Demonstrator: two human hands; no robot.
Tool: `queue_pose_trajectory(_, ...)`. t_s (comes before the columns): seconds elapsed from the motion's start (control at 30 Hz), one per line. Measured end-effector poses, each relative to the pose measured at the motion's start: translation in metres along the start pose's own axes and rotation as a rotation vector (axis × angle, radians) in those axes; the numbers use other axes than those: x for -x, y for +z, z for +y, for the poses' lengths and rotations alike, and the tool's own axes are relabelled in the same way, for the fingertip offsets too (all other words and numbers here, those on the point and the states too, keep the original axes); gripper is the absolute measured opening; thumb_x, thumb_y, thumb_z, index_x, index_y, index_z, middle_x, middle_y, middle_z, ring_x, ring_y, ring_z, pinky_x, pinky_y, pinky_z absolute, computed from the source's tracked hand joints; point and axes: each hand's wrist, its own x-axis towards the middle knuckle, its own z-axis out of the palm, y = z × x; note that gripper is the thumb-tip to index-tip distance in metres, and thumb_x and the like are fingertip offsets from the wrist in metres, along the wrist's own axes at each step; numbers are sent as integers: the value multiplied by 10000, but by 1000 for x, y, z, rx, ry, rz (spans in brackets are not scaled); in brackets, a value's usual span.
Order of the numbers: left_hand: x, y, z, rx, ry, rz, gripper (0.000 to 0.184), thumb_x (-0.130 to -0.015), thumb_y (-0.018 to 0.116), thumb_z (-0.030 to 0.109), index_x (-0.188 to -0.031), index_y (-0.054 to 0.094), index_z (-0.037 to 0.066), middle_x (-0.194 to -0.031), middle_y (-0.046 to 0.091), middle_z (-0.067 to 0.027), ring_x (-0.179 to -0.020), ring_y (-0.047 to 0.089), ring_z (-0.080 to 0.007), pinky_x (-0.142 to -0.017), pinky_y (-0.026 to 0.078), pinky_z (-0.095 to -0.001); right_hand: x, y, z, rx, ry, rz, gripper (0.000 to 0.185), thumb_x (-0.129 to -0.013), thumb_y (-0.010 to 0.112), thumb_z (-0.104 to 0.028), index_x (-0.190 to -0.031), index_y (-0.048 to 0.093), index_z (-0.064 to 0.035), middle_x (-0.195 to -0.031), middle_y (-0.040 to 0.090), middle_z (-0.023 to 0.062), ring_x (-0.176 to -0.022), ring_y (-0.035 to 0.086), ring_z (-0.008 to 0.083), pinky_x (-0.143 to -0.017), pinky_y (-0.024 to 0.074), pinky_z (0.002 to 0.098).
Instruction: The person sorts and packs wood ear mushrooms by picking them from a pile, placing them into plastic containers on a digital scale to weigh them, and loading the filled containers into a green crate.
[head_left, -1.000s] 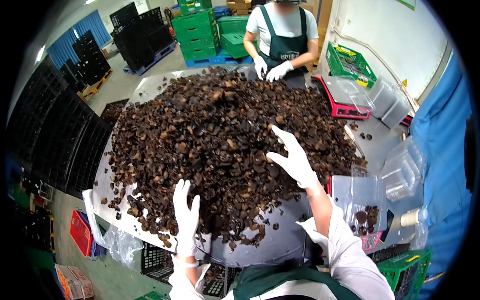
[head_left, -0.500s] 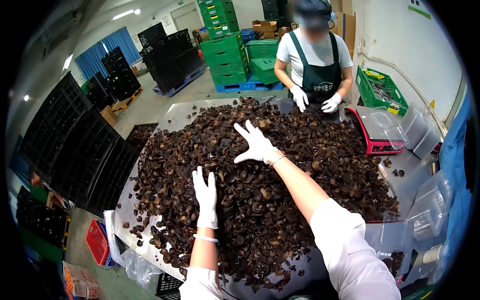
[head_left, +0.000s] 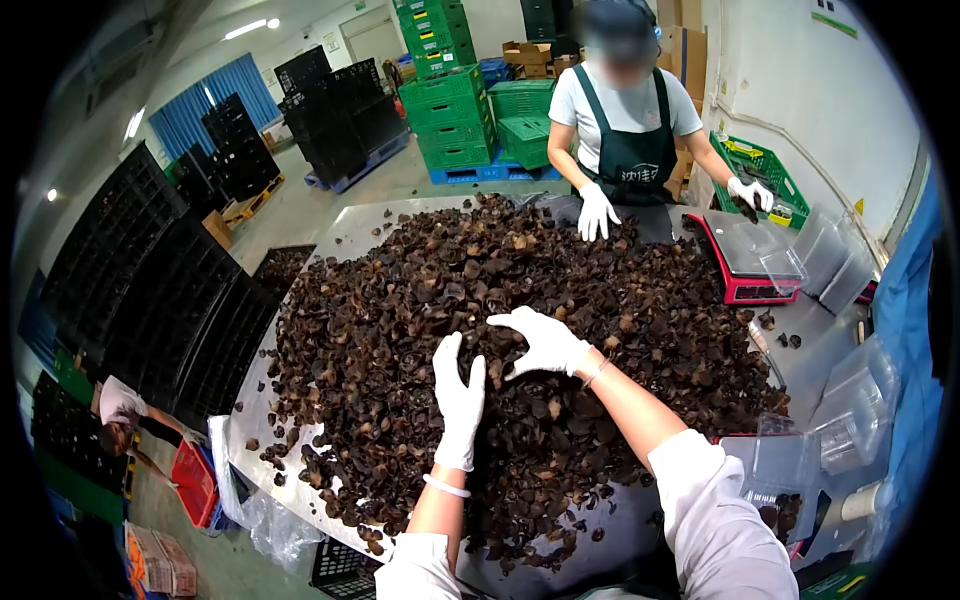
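Note:
A wide heap of dark brown, curled fungus-like pieces (head_left: 400, 280) covers much of the metal table (head_left: 255, 420). In a white glove, my left hand (head_left: 460, 395) lies on the middle of the heap, thumb apart from the fingers. Close to its right, my right hand (head_left: 540, 342), also gloved, curves over the pieces with thumb and fingers spread. Dark pieces show between the two hands, and neither hand visibly grips one. The undersides of both palms are hidden.
Across the table a co-worker (head_left: 630, 130) holds dark pieces near a red scale (head_left: 745, 260). Clear plastic boxes (head_left: 855, 400) lie at the right. Black crates (head_left: 130, 280) stand left; another person (head_left: 125, 405) bends by a red basket (head_left: 194, 485).
My right hand has come back toward me, beside my left hand, which has shifted right. The co-worker's one hand has moved out over the scale side. A person has appeared at the lower left.

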Motion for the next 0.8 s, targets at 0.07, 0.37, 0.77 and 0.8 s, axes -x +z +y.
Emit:
queue_pose_trajectory(0.07, 6, 0, 11, 15, 23, 19, 468, -871, 629, 183, -1293, 487, 39, -1305, 477, -184, -1213, 463, -334, -1030, 369, -399, 17, -2, -10, 0, -10, 74, 914, -585, 814, -382, -1387, 403, -230, -1264, 459, 174, -1146, 487, 358, -983, 411, 427)
queue_pose_trajectory(0.37, 59, 25, 58, 61, 138, -9, 475, -826, 654, 146, -1256, 508, 9, -1316, 468, -189, -1225, 453, -342, -1045, 359, -404, 114, 25, -30, 5, 198, 341, 757, -614, 786, -203, -1302, 471, -203, -1169, 507, 102, -1080, 535, 312, -905, 474, 384)
queue_pose_trajectory(0.77, 167, 28, 99, 149, 149, -393, 529, -817, 679, 195, -1293, 495, 56, -1360, 444, -174, -1252, 446, -333, -1039, 380, -385, 266, 107, -37, -206, 449, 768, 524, -683, 727, -95, -1177, 551, -102, -1094, 576, 125, -1044, 562, 310, -898, 461, 363)
queue_pose_trajectory(0.8, 177, 27, 100, 148, 161, -433, 530, -823, 671, 195, -1305, 490, 67, -1375, 435, -165, -1257, 446, -323, -1038, 381, -379, 279, 110, -41, -198, 539, 739, 514, -686, 746, -93, -1166, 564, -61, -1102, 596, 121, -1047, 574, 283, -929, 453, 344)
